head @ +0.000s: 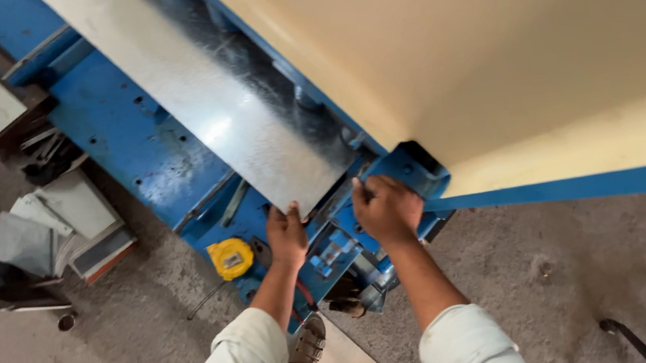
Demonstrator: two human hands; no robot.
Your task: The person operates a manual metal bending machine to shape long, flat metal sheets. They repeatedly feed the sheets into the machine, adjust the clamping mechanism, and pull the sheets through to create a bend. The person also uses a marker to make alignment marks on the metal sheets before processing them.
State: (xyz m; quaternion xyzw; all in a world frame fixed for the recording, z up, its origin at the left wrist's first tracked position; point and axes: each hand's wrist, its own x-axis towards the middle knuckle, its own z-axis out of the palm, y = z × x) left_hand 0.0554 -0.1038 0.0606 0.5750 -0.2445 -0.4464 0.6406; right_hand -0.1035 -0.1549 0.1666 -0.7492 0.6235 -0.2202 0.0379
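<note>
Two hands meet the blue machine (132, 138); our left hand (287, 238) pinches the near edge of the galvanised sheet (226, 111) lying on its bed; our right hand (388, 208) clamps the blue corner bracket (419, 170); a yellow tape measure (231, 258) sits just beside.

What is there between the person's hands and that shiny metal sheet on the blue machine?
Nothing visible. The left hand already grips the near end of the metal sheet, and the right hand rests on the blue machine beside it.

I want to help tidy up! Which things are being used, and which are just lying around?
In use: metal sheet, blue machine, left hand and right hand at the sheet's end.
Lying about: yellow tape measure, scrap pile on the floor.
</note>
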